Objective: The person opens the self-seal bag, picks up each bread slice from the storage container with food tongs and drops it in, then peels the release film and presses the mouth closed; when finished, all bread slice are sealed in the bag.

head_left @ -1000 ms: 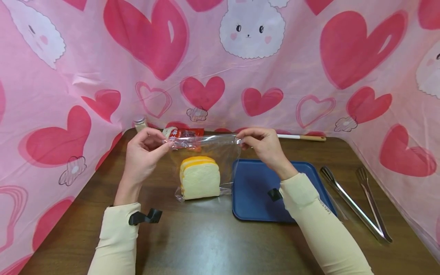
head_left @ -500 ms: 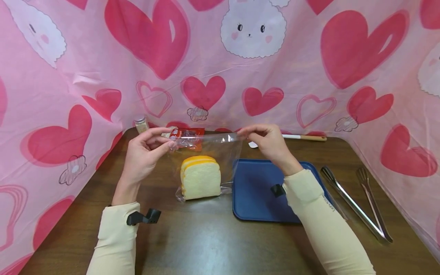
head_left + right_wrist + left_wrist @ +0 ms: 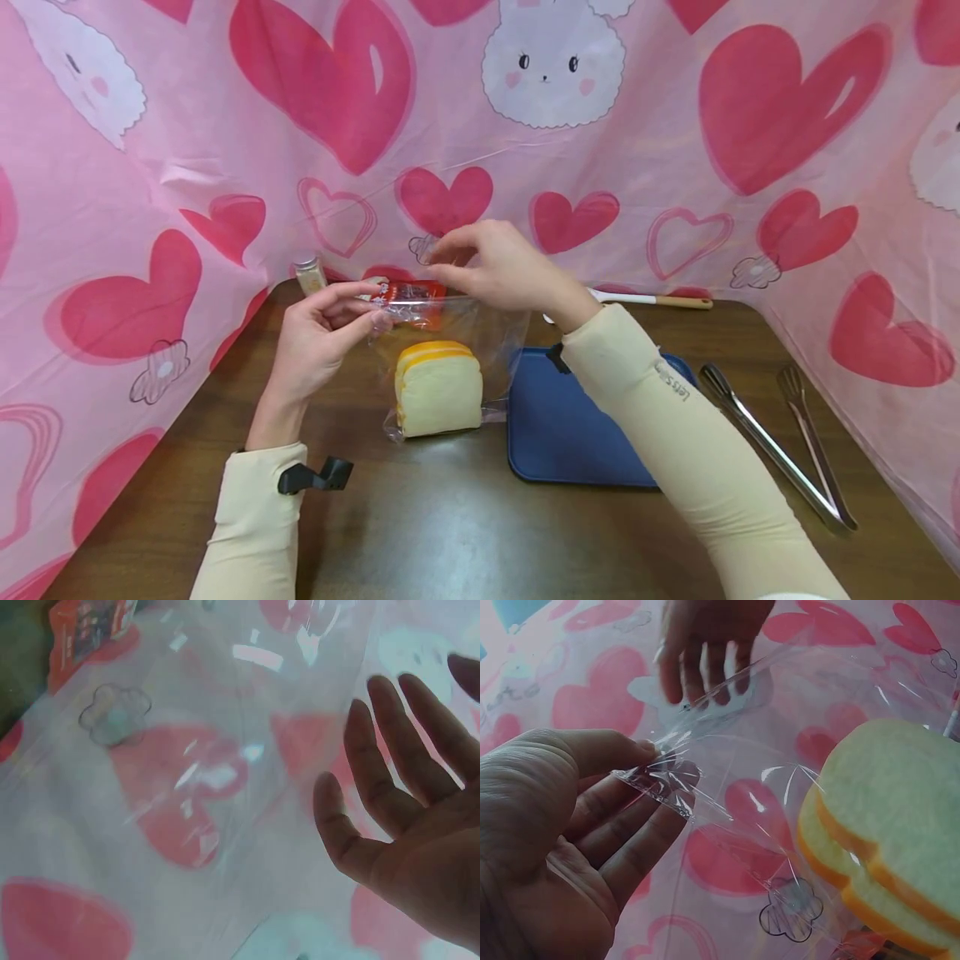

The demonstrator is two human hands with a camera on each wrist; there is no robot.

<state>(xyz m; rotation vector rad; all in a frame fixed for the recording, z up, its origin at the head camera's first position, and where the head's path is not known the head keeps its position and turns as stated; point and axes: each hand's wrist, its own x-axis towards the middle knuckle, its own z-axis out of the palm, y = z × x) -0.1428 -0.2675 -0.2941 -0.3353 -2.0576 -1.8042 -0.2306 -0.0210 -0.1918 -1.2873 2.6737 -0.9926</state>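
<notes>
A clear plastic bag (image 3: pixel 498 354) stands on the wooden table with yellow-edged slices of bread (image 3: pixel 441 396) inside. My left hand (image 3: pixel 318 337) pinches the bag's upper left corner between thumb and fingers. In the left wrist view, the gathered film (image 3: pixel 667 780) sits at the thumb tip, and the bread (image 3: pixel 900 802) shows through the plastic. Over the bag's top edge hovers my right hand (image 3: pixel 513 267), pointing left. Its fingers appear spread and relaxed in the right wrist view, with nothing in the palm (image 3: pixel 435 855).
A blue tray (image 3: pixel 577 433) lies just right of the bag, with metal tongs (image 3: pixel 776 454) beyond it. Behind the bag are a red packet (image 3: pixel 429 296), a small jar (image 3: pixel 308 273) and a white utensil with a wooden handle (image 3: pixel 678 302). Pink heart-printed cloth encloses the table.
My right hand has let go of the bag's upper right corner and moved left and up, over the bag's top. The left hand keeps its pinch, and the bread stays put.
</notes>
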